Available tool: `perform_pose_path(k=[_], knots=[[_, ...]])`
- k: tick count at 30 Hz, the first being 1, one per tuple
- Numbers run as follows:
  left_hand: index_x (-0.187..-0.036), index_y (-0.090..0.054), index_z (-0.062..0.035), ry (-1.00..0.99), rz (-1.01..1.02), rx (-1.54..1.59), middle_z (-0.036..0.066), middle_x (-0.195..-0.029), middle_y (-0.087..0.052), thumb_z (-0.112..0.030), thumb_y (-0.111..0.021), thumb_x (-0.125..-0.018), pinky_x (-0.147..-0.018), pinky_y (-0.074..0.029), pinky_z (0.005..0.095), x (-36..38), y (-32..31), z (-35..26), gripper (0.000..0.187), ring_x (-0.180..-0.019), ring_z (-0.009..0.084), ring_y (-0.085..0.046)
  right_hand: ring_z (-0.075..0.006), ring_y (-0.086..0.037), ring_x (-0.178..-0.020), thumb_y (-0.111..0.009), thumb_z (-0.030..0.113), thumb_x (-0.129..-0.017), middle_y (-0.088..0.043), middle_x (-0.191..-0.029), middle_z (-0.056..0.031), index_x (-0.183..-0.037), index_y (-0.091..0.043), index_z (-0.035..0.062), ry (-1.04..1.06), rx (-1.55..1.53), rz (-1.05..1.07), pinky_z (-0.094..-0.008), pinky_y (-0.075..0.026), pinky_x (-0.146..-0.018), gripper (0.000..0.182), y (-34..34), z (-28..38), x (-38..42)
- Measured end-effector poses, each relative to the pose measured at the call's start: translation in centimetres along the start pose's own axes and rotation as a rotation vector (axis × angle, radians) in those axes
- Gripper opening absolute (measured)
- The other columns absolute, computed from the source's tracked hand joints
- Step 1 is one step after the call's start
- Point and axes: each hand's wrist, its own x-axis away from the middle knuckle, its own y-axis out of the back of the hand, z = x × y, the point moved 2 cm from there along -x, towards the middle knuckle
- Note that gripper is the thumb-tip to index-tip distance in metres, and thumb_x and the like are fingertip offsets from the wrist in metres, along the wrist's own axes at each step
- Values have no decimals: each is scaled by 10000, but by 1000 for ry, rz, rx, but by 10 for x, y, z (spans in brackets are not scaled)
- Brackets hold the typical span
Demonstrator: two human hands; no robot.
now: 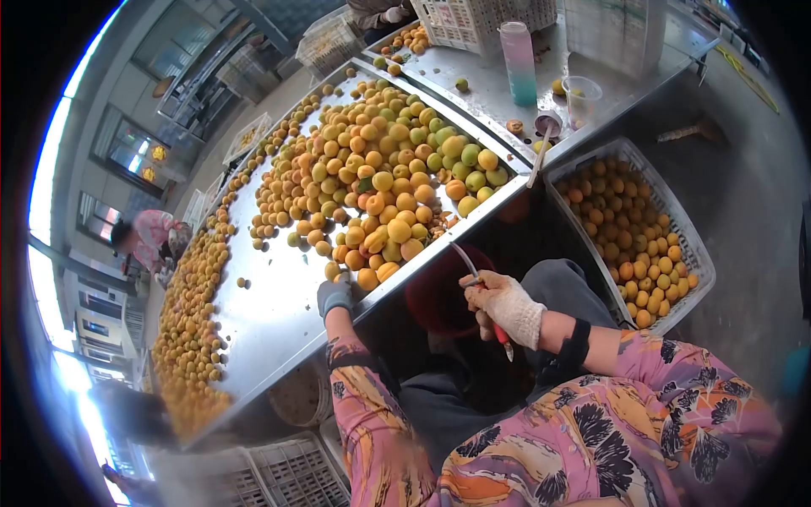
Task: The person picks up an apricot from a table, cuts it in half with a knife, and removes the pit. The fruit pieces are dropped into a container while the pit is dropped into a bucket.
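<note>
My left hand (335,296), in a grey glove, reaches over the near edge of a metal table (274,317). Its fingers are stretched out at the front of a big heap of apricots (372,186), with the tips right beside an apricot (367,280). My right hand (507,311), in a white knitted glove, is closed round a red-handled tool (502,335) with a curved metal blade at its upper end. That hand is above my lap, to the right of the table edge. Below and behind it is a red bucket (439,296), partly in shadow.
At right, a white crate (703,262) of apricots stands on the floor. On the second table (541,80) are a pink-and-green bottle (518,63), a clear cup (583,100) and crates. A person (154,239) bends at the far left. Empty crates (287,473) lie bottom left.
</note>
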Motion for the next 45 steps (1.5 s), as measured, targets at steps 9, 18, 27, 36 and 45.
perform_pose_path(k=[9,18,27,36,45], knots=[[-1306,-492,11,-784,68,1079,118,-1114,-614,-281,-463,-976,-742,-477,297,157,45,4,441,-846,169,-578,-117,-570,-644,-510,263,-965,-591,-794,3,-1315,-518,180,251,286,184,-273,-496,-556,359,-43,16,19],[-1268,-474,12,-399,708,1990,135,-1148,-587,-479,-436,-981,-998,-449,384,282,14,-22,570,-1062,241,-580,-373,-652,-808,-541,130,-857,-661,-889,-186,-1462,-262,132,821,941,105,-454,-528,-700,666,-65,15,80],[-1128,-555,59,-572,430,1845,145,-1044,-629,-530,-428,-972,-913,-504,360,318,31,-38,623,-956,224,-619,-390,-647,-833,-545,138,-859,-656,-983,-195,-1445,-276,98,836,1077,50,-476,-528,-710,647,-59,15,109],[-937,-619,39,-305,-64,1486,110,-862,-651,-486,-352,-991,-761,-515,308,324,28,-39,592,-783,184,-625,-398,-644,-828,-564,141,-849,-648,-989,-210,-1428,-287,66,863,1033,41,-480,-527,-717,646,-56,5,112],[-864,-497,-84,-378,-154,1533,9,-803,-541,-347,-422,-1008,-669,-456,239,325,15,-42,309,-725,97,-508,-433,-634,-860,-473,255,-934,-648,-938,-255,-1256,-338,40,696,1046,116,-523,-486,-744,410,-56,5,111]])
